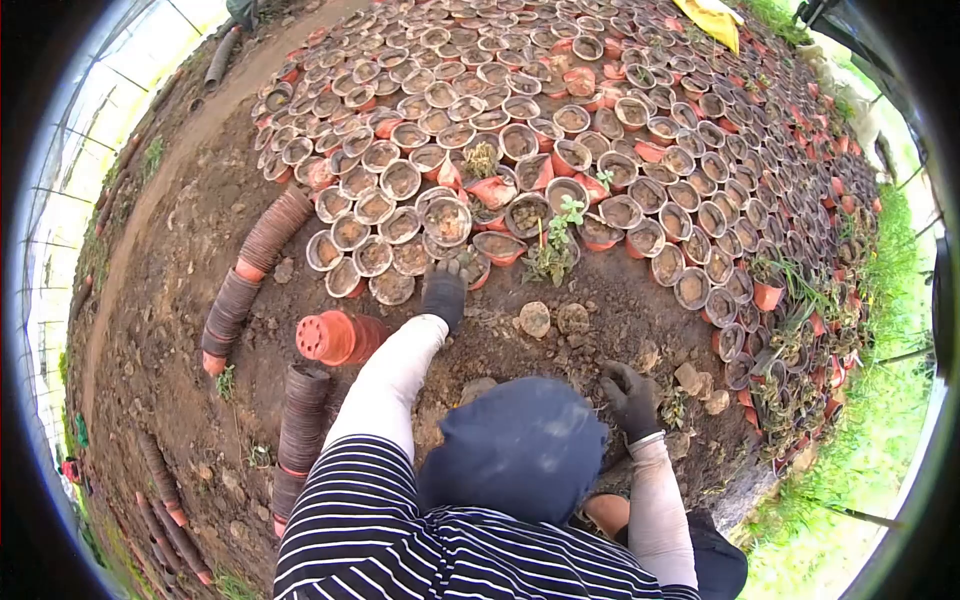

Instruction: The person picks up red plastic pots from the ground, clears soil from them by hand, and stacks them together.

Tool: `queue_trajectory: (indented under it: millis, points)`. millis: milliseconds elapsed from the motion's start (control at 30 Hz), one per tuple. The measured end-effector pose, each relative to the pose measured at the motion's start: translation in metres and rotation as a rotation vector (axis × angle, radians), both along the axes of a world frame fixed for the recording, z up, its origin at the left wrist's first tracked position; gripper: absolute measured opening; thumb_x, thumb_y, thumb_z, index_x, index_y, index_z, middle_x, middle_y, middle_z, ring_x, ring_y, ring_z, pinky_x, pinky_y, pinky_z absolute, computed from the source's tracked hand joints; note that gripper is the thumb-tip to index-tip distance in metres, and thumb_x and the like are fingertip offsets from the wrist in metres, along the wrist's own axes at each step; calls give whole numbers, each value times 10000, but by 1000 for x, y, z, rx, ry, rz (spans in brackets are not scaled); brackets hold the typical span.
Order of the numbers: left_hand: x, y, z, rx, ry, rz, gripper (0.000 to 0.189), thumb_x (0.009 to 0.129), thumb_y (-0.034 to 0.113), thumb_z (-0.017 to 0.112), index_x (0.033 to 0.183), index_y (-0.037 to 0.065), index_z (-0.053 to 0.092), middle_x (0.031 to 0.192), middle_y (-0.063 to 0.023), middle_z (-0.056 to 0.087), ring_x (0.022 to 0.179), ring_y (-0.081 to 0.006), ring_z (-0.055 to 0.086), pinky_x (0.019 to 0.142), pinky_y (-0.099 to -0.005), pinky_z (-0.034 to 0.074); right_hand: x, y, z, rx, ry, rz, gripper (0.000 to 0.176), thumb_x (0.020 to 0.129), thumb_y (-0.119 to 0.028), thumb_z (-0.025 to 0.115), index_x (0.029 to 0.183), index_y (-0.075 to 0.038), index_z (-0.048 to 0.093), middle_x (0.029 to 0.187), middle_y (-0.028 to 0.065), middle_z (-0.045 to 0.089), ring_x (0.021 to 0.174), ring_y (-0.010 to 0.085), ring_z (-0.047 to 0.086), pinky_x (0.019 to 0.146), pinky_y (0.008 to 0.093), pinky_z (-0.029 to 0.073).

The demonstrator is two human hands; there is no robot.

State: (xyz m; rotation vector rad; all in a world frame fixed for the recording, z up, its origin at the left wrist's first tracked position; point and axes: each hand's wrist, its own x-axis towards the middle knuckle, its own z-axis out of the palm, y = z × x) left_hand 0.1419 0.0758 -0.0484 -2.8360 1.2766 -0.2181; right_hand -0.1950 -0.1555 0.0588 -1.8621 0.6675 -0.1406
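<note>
My left hand [445, 292], in a dark glove, reaches forward to the near edge of the packed pots. Its fingers are closed at the near side of a soil-filled plant pot [447, 222], which seems to sit slightly above its neighbours. The glove hides part of that pot. On the right, my gloved right hand [630, 402] is low over the loose soil with its fingers apart and nothing in them. Clods of soil [573, 319] and a round soil plug [535, 319] lie between the hands. A leafy weed [552, 250] grows beside the pots.
Many soil-filled pots [400, 180] cover the ground ahead. To the left lie a stack of red pots [340, 338] and long nested stacks of dark pots [270, 235], [302, 420]. Stones [690, 378] are near my right hand. A yellow sack [712, 22] lies far off; grass [860, 400] borders the right.
</note>
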Motion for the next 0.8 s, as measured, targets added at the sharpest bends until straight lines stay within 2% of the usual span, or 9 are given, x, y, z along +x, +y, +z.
queue_trajectory:
  millis: [167,300,367,400,500,533,567,667,800]
  points:
    - [19,2,3,-115,171,-12,186,829,198,528,921,71,628,1006,-124,605,1020,-292,546,947,-459,374,49,-3,-15,129,46,-38,297,886,-150,639,1139,1,608,1018,88,670,933,146,620,837,288,486]
    - [2,8,41,-469,651,181,182,870,206,556,894,30,596,901,-164,597,857,-324,571,810,-395,439,102,8,-43,113,3,48,308,854,-167,668,1112,-5,622,1011,135,669,928,197,643,827,301,489]
    - [-17,7,53,-729,1032,463,199,901,211,557,911,13,577,856,-185,586,775,-339,565,732,-372,457,132,19,-35,84,21,197,448,842,-141,700,1228,19,539,1106,102,637,1033,167,599,910,307,469]
    - [-25,13,27,-821,905,353,212,949,222,515,945,19,576,840,-137,608,718,-260,567,666,-333,455,145,27,-31,-58,-87,232,568,804,-160,741,1280,17,488,1202,131,581,1117,203,558,954,331,449]
    - [-60,-8,47,-1154,1404,609,241,930,209,549,1048,3,588,898,-115,599,836,-179,575,761,-342,475,172,48,-22,-336,-241,301,839,710,-282,815,1366,9,381,1338,201,472,1244,299,473,1020,399,406]
    - [-68,-11,59,-1053,1234,375,232,958,210,496,1057,17,577,901,-73,610,808,-158,574,726,-320,474,175,54,-21,-404,-265,318,914,682,-333,831,1383,6,353,1359,221,445,1266,330,450,1032,421,395]
    - [-76,-14,71,-978,1032,172,232,987,210,443,1066,31,567,904,-31,620,781,-137,572,691,-299,473,174,58,-23,-246,-273,275,937,675,-331,836,1392,6,336,1369,218,434,1267,327,448,1032,419,396]
    - [-82,-20,71,-931,1110,74,281,953,187,460,1146,2,548,999,-114,621,882,-234,596,766,-349,487,169,68,-29,358,-320,111,983,667,-268,850,1420,-3,278,1390,182,403,1257,284,452,1024,395,409]
    - [-90,-20,54,-736,800,-220,376,879,165,504,1203,-27,524,1136,-220,571,1032,-361,562,854,-415,477,155,70,-15,374,-327,-9,834,696,-160,818,1367,-7,347,1322,149,460,1197,228,488,991,356,435]
